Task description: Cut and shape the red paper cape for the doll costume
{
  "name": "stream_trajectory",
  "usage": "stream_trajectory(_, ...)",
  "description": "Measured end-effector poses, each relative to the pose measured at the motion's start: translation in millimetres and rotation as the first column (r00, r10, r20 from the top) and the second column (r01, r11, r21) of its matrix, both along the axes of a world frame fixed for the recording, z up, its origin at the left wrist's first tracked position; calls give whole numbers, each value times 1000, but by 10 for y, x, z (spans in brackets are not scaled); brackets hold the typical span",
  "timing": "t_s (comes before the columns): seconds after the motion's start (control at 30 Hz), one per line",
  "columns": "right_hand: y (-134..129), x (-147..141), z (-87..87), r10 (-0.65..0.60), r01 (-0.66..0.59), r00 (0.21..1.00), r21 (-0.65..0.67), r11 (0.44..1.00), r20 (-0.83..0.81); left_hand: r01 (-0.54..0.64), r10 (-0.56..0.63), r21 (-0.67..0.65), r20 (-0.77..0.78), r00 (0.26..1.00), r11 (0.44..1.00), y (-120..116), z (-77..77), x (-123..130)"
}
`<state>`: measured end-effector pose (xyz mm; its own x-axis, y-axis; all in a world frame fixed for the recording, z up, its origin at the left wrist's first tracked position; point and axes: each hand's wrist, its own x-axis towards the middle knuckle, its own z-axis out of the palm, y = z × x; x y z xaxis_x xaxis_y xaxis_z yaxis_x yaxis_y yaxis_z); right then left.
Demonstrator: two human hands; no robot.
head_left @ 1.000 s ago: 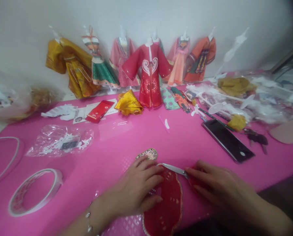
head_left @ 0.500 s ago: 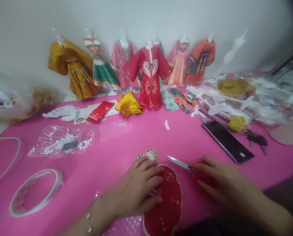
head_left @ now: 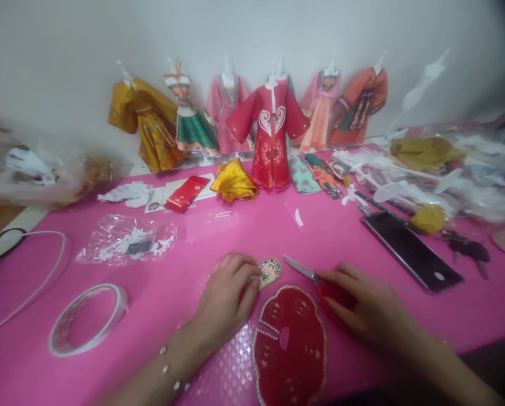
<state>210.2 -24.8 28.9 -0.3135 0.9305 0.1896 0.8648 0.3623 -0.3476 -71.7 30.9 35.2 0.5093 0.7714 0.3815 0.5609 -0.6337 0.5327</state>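
Note:
My left hand (head_left: 230,288) has its fingers curled together over the left end of a small oval fabric piece (head_left: 271,272) with a speckled pattern and a pale green edge. A bracelet circles that wrist. In my right hand (head_left: 362,301) are scissors (head_left: 301,267) with red handles, which lie largely behind the fingers; the blades point away to the left. Between my hands, nearer to me, a red scalloped collar piece (head_left: 302,361) lies flat on the table. It has a beaded edge, a slit on its left and a neck hole at the middle.
On the pink table (head_left: 159,316) are a roll of tape (head_left: 119,318), a bag of white parts (head_left: 129,242), a phone (head_left: 413,248) and keys (head_left: 470,251). A red doll robe (head_left: 271,141) stands among several small dressed stands. Plastic-wrapped pieces (head_left: 430,175) crowd the right.
My left hand has moved off the red collar piece, up and left, onto the oval piece, uncovering the slit and neck hole. My right hand still holds the scissors. The view has shifted slightly.

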Motion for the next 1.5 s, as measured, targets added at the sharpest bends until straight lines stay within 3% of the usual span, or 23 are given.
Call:
stream_trajectory(0.43, 30, 6, -46, 4, -5, 999, -24, 1000, -41, 77, -79, -21, -170, 982, 997, -18, 5, 53)
stream_trajectory(0.67, 29, -13, -21, -5, 4, 999, -19, 1000, -37, 19, -18, 15, -88, 996, 1000, -21, 15, 25)
stream_trajectory(0.83, 29, -20, -13, -5, 4, 999, -40, 999, -38, 88, -85, 16, -129, 988, 996, -20, 31, 57)
stream_trajectory(1.03, 29, -8, -36, -7, 6, 1000, -30, 1000, -17, 16, -8, 62, -130, 991, 998, -19, 25, 46)
stream_trajectory(1.23, 28, -5, -39, -6, 6, 1000, -15, 1000, -15, 82, -75, 43, -146, 986, 996, -25, 29, 43)
stream_trajectory(1.5, 39, -20, -13, -3, 3, 1000, -33, 999, -9, 26, -19, 62, -118, 993, 998, -23, 15, 25)
